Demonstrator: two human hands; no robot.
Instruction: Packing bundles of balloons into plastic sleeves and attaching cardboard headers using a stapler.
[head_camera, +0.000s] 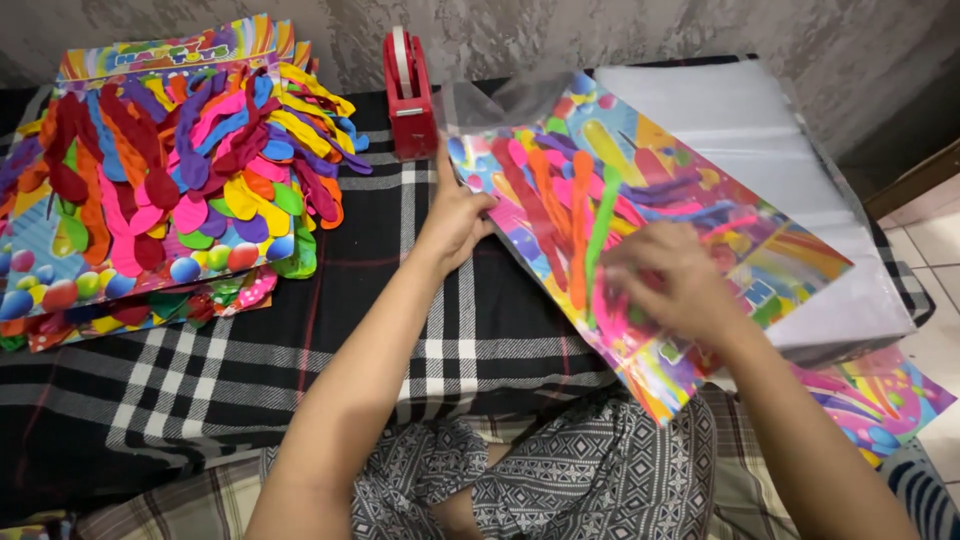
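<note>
A colourful printed card with long balloons (590, 215) fixed to it lies tilted in front of me, partly inside a clear plastic sleeve (500, 100). My left hand (455, 215) grips the card's left edge near the sleeve's opening. My right hand (665, 280) is blurred and presses on the card's lower right part, fingers bent over the balloons. Whether it pinches anything I cannot make out.
A stack of finished balloon cards (160, 170) sits at the left on a black checked cloth (300, 330). A red tape dispenser (408, 95) stands at the back. A pile of clear sleeves (800, 170) lies right, with another printed card (880, 400) below it.
</note>
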